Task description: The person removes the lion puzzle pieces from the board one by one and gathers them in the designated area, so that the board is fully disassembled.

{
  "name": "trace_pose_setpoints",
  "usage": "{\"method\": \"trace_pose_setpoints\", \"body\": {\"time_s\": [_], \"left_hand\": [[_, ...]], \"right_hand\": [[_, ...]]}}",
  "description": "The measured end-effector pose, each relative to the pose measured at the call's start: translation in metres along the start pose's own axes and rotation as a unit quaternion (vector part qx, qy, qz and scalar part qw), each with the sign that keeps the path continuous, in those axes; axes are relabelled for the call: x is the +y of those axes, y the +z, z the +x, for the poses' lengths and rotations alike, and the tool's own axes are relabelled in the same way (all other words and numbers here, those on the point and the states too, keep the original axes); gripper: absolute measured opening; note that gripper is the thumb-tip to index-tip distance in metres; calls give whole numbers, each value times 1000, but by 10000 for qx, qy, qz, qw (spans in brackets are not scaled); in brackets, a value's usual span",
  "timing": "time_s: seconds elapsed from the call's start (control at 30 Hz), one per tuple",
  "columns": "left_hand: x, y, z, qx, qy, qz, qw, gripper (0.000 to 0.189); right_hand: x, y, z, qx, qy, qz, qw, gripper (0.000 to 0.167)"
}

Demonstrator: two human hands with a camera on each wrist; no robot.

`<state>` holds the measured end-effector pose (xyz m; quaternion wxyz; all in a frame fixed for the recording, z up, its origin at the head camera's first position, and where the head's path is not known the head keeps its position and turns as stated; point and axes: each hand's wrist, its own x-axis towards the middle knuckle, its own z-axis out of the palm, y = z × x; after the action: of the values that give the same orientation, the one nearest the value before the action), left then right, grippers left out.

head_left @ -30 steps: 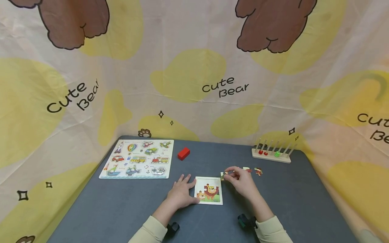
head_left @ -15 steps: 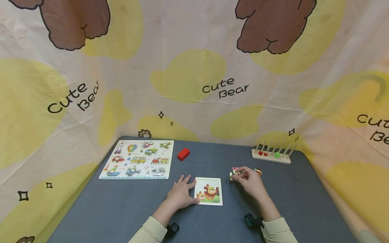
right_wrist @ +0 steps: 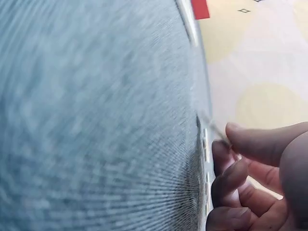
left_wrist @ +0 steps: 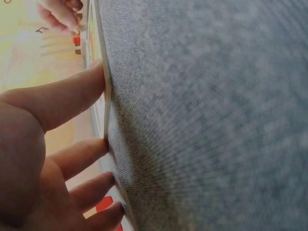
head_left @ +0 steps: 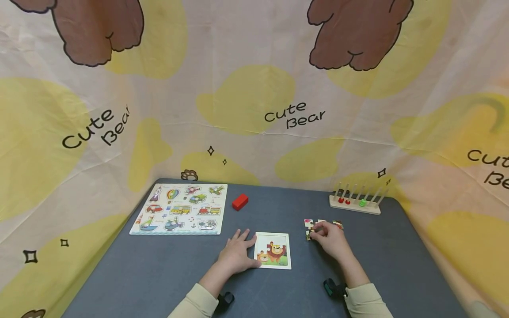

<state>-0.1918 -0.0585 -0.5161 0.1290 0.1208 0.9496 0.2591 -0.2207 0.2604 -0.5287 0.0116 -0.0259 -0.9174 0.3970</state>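
Note:
A small square lion puzzle tray (head_left: 272, 267) with a white rim lies on the table, with lion pieces in its lower part. My left hand (head_left: 235, 255) rests at its left side, fingers spread. In the left wrist view the thumb (left_wrist: 79, 91) lies on the tray's edge and the index fingertip touches it. Right of the tray, my right hand (head_left: 333, 240) pinches a jigsaw piece (head_left: 308, 236) between thumb and fingers; the right wrist view shows this piece (right_wrist: 219, 131) tilted. Other loose pieces (head_left: 308, 222) lie beside that hand, partly hidden by it.
At the back left lies a vehicle picture board (head_left: 179, 210). A red block (head_left: 240, 202) sits right of it. A wooden peg stand (head_left: 355, 204) with red and green beads stands at the back right. Behind the grey table (head_left: 274, 296) hangs a printed cloth (head_left: 254, 97).
My right hand has moved right, away from the tray's upper right corner, to the loose pieces, carrying the jigsaw piece, then slightly toward me. The left hand and tray stay in place.

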Motion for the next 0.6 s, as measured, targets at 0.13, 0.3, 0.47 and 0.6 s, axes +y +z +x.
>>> {"method": "trace_pose_setpoints", "body": {"time_s": [0.13,0.3,0.47,0.6], "left_hand": [[1,-1,-1,18,8,-9,10000,81],[1,-1,-1,27,29,-43,10000,81],[0,-1,-1,4,22,-81,10000,82],[0,-1,-1,-25,-6,-75,10000,82]], "right_hand": [[-2,0,-1,21,-93,-410,9991,18],[-3,1,0,113,-204,-732,9970,16],[-1,2,2,155,-254,-910,9954,16],[-4,0,1,254,-389,-931,9946,17]]}}
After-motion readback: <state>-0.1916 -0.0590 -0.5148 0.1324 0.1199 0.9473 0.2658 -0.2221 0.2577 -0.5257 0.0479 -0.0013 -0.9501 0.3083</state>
